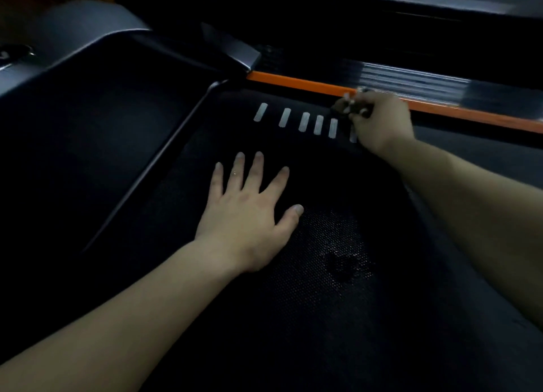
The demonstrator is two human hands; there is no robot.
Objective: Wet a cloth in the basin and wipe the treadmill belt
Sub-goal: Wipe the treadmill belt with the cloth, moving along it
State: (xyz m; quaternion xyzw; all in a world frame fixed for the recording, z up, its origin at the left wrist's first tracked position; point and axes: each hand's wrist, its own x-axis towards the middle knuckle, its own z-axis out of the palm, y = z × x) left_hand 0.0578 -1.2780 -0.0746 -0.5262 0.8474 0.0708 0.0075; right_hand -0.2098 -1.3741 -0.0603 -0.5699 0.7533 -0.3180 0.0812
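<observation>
The black textured treadmill belt (308,288) fills the middle of the view, with a wet-looking patch near its centre. My left hand (249,212) lies flat on the belt with fingers spread and holds nothing. My right hand (379,121) is closed on a small dark bunched cloth (342,108) at the belt's far edge, beside the orange strip. The cloth is mostly hidden by my fingers. No basin is in view.
An orange side strip (293,81) and a ribbed grey side rail (411,80) run along the belt's far edge. Several white dash marks (304,121) sit on the belt. The dark motor cover (88,112) lies to the left.
</observation>
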